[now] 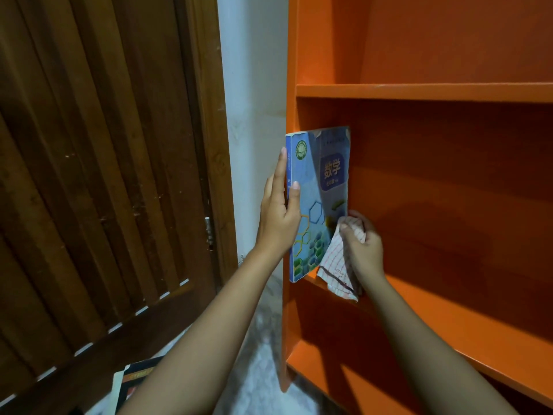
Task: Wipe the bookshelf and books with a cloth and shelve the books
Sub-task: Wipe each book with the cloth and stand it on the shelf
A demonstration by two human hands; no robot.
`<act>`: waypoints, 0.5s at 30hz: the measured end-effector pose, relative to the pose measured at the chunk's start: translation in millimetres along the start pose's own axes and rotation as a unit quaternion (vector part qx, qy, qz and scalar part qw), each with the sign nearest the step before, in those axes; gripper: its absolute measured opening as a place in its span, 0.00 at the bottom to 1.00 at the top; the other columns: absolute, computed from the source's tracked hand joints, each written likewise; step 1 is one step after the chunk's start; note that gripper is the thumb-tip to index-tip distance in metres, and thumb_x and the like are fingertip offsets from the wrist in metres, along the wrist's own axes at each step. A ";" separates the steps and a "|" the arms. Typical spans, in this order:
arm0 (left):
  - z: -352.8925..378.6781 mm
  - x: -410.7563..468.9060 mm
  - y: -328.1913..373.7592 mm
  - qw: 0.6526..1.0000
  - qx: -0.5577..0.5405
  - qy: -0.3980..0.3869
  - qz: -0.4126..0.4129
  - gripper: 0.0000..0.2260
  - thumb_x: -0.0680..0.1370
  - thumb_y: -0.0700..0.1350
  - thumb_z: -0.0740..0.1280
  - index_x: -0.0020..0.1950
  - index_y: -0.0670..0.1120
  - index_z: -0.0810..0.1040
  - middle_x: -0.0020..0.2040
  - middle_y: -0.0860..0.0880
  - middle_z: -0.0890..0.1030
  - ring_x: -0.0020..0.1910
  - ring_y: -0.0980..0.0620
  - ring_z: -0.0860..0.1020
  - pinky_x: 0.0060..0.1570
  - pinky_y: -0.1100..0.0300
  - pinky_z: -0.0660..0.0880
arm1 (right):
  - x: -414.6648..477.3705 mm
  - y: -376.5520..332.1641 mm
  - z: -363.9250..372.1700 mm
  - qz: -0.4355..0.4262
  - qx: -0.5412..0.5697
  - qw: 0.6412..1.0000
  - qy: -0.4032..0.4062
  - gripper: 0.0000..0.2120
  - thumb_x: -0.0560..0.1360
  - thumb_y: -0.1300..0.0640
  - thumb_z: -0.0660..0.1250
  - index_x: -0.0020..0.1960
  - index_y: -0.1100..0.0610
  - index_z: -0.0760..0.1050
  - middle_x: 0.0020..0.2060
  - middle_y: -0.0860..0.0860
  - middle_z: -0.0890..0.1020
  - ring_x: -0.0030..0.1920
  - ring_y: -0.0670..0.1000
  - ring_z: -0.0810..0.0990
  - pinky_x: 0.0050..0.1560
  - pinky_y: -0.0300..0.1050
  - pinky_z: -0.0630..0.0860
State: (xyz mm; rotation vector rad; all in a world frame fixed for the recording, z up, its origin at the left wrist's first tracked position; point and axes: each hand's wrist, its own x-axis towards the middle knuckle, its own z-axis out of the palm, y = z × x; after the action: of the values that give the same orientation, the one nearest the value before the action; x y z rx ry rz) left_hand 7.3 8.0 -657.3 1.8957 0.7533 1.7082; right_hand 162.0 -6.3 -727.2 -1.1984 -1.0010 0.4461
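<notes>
Head view: orange bookshelf, wooden door left. Your left hand pinches blue book upright at shelf's left end; right hand fingers clamped on checked cloth, against its cover.

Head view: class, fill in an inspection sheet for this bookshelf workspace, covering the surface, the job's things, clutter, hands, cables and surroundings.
Surface: orange bookshelf, its visible shelves bare apart from one book.
Job's things: blue book upright at the middle shelf's left end; checked cloth bunched against its lower cover, with one end hanging over the shelf edge.
Clutter: more books on the floor at the lower left, partly hidden by an arm.
Hands: left hand holds the blue book by its spine; right hand grips the cloth.
Cables: nothing seen.
Surroundings: wooden door on the left, a strip of white wall between it and the bookshelf.
</notes>
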 end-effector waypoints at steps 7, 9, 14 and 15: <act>-12.7 -6.8 11.2 0.999 0.026 -0.037 -0.030 0.24 0.82 0.44 0.56 0.76 0.56 0.51 0.64 0.57 0.63 0.59 0.72 0.68 0.53 0.72 0.73 | -29.7 -21.8 -6.6 -0.034 0.009 0.998 -0.050 0.10 0.76 0.62 0.66 0.56 0.52 0.75 0.52 0.49 0.79 0.49 0.41 0.78 0.44 0.33 0.75; -21.0 -12.2 16.0 0.997 0.060 -0.042 -0.030 0.23 0.82 0.44 0.57 0.76 0.52 0.55 0.63 0.58 0.63 0.57 0.77 0.64 0.49 0.82 0.66 | -37.0 -31.3 -4.4 -0.054 0.012 0.997 -0.061 0.09 0.76 0.62 0.66 0.55 0.55 0.76 0.51 0.50 0.79 0.47 0.40 0.78 0.43 0.33 0.74; -59.3 -27.9 13.1 0.986 0.162 -0.036 -0.019 0.14 0.81 0.45 0.59 0.67 0.46 0.71 0.63 0.49 0.74 0.59 0.61 0.70 0.54 0.74 0.66 | -60.5 -56.7 23.8 -0.104 0.014 0.990 -0.095 0.04 0.74 0.62 0.68 0.49 0.56 0.77 0.46 0.49 0.81 0.50 0.46 0.78 0.51 0.42 0.74; -70.3 -33.1 7.9 0.983 0.180 -0.037 -0.020 0.13 0.81 0.44 0.59 0.65 0.45 0.73 0.62 0.48 0.75 0.58 0.58 0.72 0.55 0.69 0.68 | -67.0 -60.7 33.1 -0.128 0.001 0.986 -0.108 0.04 0.74 0.60 0.69 0.48 0.54 0.77 0.45 0.49 0.81 0.49 0.46 0.79 0.51 0.38 0.74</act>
State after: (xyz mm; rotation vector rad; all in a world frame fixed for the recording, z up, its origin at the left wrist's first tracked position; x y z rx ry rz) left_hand -64.2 -21.2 -668.5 2.1486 1.1247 1.5455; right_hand 87.2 -59.4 -697.7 -1.0151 -1.3229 0.3774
